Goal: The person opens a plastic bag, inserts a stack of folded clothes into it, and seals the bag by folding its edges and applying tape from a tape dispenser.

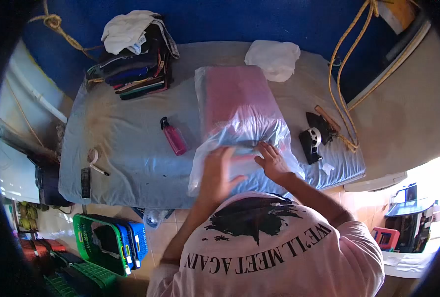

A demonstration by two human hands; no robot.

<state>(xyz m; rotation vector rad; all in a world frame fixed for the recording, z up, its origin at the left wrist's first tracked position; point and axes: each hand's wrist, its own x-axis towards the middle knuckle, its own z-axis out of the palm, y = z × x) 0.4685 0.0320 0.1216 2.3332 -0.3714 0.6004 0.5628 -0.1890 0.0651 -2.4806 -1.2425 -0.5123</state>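
Observation:
A clear plastic bag [282, 131] lies lengthwise on the cloth-covered table, with a folded pink cloth bundle [237, 94] inside it. My right hand [275, 161] rests on the near part of the bag, its fingers stretched over the wrinkled plastic. Slightly blurred, my left hand [216, 171] is over the bag's near left side with the thumb apart from the fingers. Nothing shows in its grasp, and I cannot tell whether it touches the plastic. A pink spray bottle [174, 138] lies left of the bag.
Folded clothes [136, 74] are stacked at the back left. A white cloth bundle [272, 59] sits behind the bag. To the right are a tape dispenser [310, 144] and hanging rope [333, 79]. A tape roll [93, 156] lies left; a green basket [94, 247] stands below.

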